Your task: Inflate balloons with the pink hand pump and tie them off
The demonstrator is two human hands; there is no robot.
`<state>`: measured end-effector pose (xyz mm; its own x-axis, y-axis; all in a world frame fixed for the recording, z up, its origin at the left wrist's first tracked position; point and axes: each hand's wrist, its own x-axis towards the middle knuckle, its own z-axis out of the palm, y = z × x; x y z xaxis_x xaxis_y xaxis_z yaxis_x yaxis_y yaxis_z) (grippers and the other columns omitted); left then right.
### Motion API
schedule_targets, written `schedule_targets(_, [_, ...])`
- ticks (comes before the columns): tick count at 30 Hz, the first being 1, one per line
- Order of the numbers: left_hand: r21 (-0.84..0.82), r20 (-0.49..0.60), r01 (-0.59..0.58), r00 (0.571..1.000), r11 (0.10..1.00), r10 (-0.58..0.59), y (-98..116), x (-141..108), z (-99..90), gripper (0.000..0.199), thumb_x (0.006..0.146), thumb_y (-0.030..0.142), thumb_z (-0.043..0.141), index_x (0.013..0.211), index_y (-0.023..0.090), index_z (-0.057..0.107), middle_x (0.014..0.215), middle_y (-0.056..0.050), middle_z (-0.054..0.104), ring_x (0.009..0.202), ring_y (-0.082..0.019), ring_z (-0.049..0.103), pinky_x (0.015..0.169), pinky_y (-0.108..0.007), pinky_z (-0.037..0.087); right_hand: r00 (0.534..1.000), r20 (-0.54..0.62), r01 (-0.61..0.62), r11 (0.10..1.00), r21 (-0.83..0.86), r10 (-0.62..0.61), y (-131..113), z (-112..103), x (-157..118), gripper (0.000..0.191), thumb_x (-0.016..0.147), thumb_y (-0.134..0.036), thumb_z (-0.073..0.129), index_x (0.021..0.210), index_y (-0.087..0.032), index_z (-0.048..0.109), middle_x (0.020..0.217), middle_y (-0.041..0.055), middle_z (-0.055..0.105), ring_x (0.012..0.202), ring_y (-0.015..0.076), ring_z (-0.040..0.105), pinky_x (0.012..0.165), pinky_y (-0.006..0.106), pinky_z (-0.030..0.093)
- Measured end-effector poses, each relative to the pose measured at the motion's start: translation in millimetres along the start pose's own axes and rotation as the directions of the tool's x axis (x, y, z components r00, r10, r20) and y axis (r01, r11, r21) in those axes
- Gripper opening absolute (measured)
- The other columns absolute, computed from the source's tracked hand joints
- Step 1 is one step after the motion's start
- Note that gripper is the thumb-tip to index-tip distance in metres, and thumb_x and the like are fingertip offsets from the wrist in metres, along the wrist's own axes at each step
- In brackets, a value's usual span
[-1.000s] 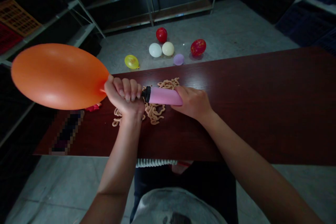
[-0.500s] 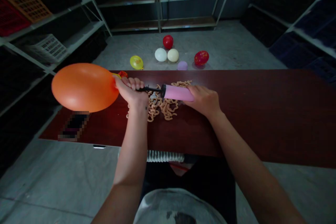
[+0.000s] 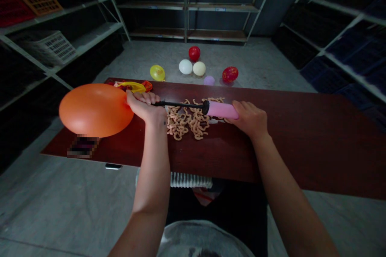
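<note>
An inflated orange balloon hangs over the table's left part, its neck at my left hand. The fingers of that hand are closed round the balloon's neck and the black end of a hand pump. My right hand grips the pink barrel of the pump. A long stretch of black rod shows between the barrel and my left hand. Beneath the pump, a heap of tan curly pieces lies on the dark red table. Part of my left hand's grip is hidden.
Uninflated yellow and red balloons lie at the table's back left. A blurred-out flat object is near the front left edge. Several inflated balloons, one dark red, rest on the floor beyond. Shelves stand around.
My right hand and the pink barrel have moved right, away from my left hand, and more of the black rod shows. The view has tilted up slightly.
</note>
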<state>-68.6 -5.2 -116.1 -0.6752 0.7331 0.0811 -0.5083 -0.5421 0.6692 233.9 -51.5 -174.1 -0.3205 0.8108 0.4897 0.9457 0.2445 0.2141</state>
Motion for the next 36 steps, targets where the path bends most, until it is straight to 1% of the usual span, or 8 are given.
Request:
schedule_targets(4, [-0.011,0.085,-0.038,0.996,0.999,0.039,8.8,-8.2,6.3,0.055,0.097,0.041,0.044,0.054,0.02,0.018,0.042,0.007,0.015,0.036,-0.008,0.014,0.04,-0.027,0.017,0.998,0.034,-0.052,0.996,0.065,0.05,-3.2,-3.8,-0.9,0.043,0.089,-0.055,0.053,0.11,-0.019,0.063,0.094,0.0095,0.07,0.084,0.0232,0.061,0.062,0.03,0.032])
schedule_targets(7, [-0.06,0.155,-0.038,0.987,0.997,0.047,13.0,-13.8,12.2,0.052,0.098,0.032,0.04,0.054,0.019,0.017,0.042,0.006,0.014,0.035,-0.008,0.014,0.04,-0.027,0.016,0.996,0.065,-0.074,0.99,0.117,0.067,-4.6,-4.4,-0.9,0.043,0.086,-0.054,0.058,0.108,-0.017,0.064,0.095,0.0104,0.071,0.084,0.0224,0.061,0.062,0.03,0.033])
schedule_targets(10, [-0.088,0.185,-0.027,0.982,0.996,0.043,14.4,-20.8,20.2,0.049,0.099,0.025,0.034,0.054,0.018,0.017,0.042,0.005,0.015,0.034,-0.007,0.014,0.04,-0.027,0.016,0.995,0.065,-0.085,0.981,0.177,0.074,-4.5,-4.1,-0.4,0.041,0.084,-0.051,0.062,0.107,-0.017,0.064,0.096,0.0102,0.071,0.084,0.0223,0.063,0.064,0.03,0.034])
schedule_targets(14, [-0.069,0.214,0.026,0.977,0.997,-0.01,10.2,-37.7,34.5,0.049,0.1,0.023,0.033,0.054,0.018,0.017,0.042,0.005,0.014,0.033,-0.006,0.015,0.04,-0.026,0.017,0.995,0.078,-0.086,0.96,0.265,0.068,-9.6,-7.5,1.5,0.039,0.08,-0.045,0.065,0.108,-0.018,0.064,0.098,0.009,0.073,0.083,0.022,0.064,0.064,0.03,0.035])
schedule_targets(21, [0.007,0.284,0.176,0.943,0.984,-0.171,-11.7,-72.9,54.3,0.052,0.102,0.025,0.032,0.052,0.02,0.018,0.041,0.005,0.013,0.033,-0.008,0.014,0.037,-0.027,0.016,0.998,0.055,-0.03,0.942,0.336,0.012,-31.0,-21.4,4.9,0.042,0.08,-0.05,0.065,0.107,-0.017,0.063,0.094,0.0097,0.075,0.076,0.0218,0.067,0.058,0.029,0.032])
schedule_targets(28, [0.004,0.248,0.24,0.94,0.971,-0.233,-21.1,-75.4,52.8,0.052,0.102,0.028,0.035,0.053,0.02,0.017,0.04,0.006,0.013,0.032,-0.007,0.013,0.037,-0.025,0.016,0.993,0.12,-0.057,0.935,0.349,0.016,-31.0,-16.4,6.3,0.041,0.082,-0.049,0.062,0.109,-0.018,0.061,0.097,0.009,0.074,0.079,0.0219,0.067,0.06,0.029,0.036])
schedule_targets(32, [-0.019,0.218,0.255,0.945,0.967,-0.245,-20.3,-71.5,51.5,0.051,0.101,0.027,0.036,0.053,0.019,0.018,0.039,0.005,0.016,0.033,-0.007,0.015,0.037,-0.025,0.016,0.998,0.052,-0.058,0.932,0.357,0.042,-30.7,-9.9,8.9,0.04,0.081,-0.049,0.064,0.109,-0.019,0.063,0.096,0.0068,0.074,0.081,0.0201,0.067,0.062,0.028,0.035])
schedule_targets(36, [-0.055,0.162,0.254,0.957,0.966,-0.242,-19.0,-64.9,47.5,0.051,0.101,0.028,0.036,0.053,0.019,0.019,0.039,0.006,0.015,0.032,-0.007,0.015,0.038,-0.025,0.016,0.999,-0.034,-0.019,0.945,0.326,0.032,-34.2,-5.0,12.1,0.041,0.085,-0.052,0.06,0.109,-0.019,0.065,0.095,0.0073,0.074,0.083,0.0189,0.066,0.063,0.028,0.034])
